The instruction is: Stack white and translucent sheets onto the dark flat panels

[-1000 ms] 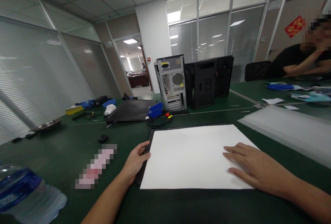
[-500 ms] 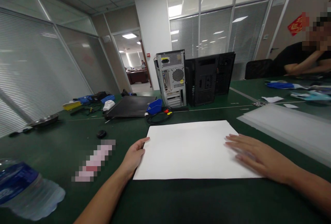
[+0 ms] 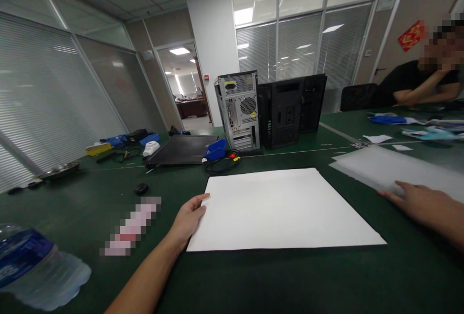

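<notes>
A large white sheet (image 3: pixel 282 212) lies flat on the green table in front of me, with a thin dark edge showing along its sides. My left hand (image 3: pixel 188 222) is closed on its left edge, with fingertips over the white surface. On the right, my right hand (image 3: pixel 420 203) reaches the near edge of a stack of translucent sheets (image 3: pixel 384 166). Its thumb and forefinger are apart there; the other fingers are partly hidden. I cannot tell whether it grips a sheet.
Beyond the white sheet stand a silver computer case (image 3: pixel 237 111) and black case parts (image 3: pixel 286 111). A dark panel (image 3: pixel 184 149) and a blue object with cables (image 3: pixel 215 150) lie back left. A water bottle (image 3: pixel 39 265) is near left. A person (image 3: pixel 416 84) sits far right.
My right hand has left the right side of the white sheet and moved right to the translucent sheets. My left hand has stayed at the left edge.
</notes>
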Demonstrator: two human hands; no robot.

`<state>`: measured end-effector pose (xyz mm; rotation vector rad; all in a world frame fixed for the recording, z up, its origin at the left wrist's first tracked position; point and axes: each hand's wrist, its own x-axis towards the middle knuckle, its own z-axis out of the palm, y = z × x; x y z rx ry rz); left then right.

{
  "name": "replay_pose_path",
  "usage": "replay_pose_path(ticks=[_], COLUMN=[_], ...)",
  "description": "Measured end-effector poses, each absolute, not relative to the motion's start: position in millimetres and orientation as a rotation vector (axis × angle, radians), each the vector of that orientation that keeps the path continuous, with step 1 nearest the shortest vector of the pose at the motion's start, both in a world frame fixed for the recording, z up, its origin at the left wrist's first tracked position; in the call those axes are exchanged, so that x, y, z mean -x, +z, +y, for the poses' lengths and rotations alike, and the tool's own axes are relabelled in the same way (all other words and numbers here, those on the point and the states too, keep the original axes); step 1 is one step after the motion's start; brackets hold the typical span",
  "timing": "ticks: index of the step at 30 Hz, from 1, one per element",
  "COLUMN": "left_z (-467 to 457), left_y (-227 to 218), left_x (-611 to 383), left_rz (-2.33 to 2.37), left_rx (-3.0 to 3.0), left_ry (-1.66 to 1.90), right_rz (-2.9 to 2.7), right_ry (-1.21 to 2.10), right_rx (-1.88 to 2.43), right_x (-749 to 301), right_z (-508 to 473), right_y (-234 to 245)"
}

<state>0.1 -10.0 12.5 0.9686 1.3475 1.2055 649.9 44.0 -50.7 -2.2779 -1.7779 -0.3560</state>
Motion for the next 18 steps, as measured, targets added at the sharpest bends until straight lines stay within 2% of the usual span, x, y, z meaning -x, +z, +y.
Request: replay_pose_path(ticks=[6,12,15,18], left_z=[-9.2,-8.9,-8.6,-6.8], left_y=[11.8,11.8,11.3,8.0], left_x=[0.3,-0.1,0.9,3.9], left_rz=[1.374,1.401,1.407,1.402], left_rx=[-0.975,-0.983,-0.988,-0.984], left_ry=[1.199,1.174,1.17,1.165], right_rz=[-1.955,-1.87,-1.968,-2.288], right_ry=[-0.284,-0.345,-0.46,-0.515], right_rx=[2.272,2.259,2.034,1.577], right_x=[-608.1,-571.6,-534.8,-491.4], right_z=[32.3,17.5,8.6,-2.0], right_y=[-28.2,-4.5,7.4,12.1])
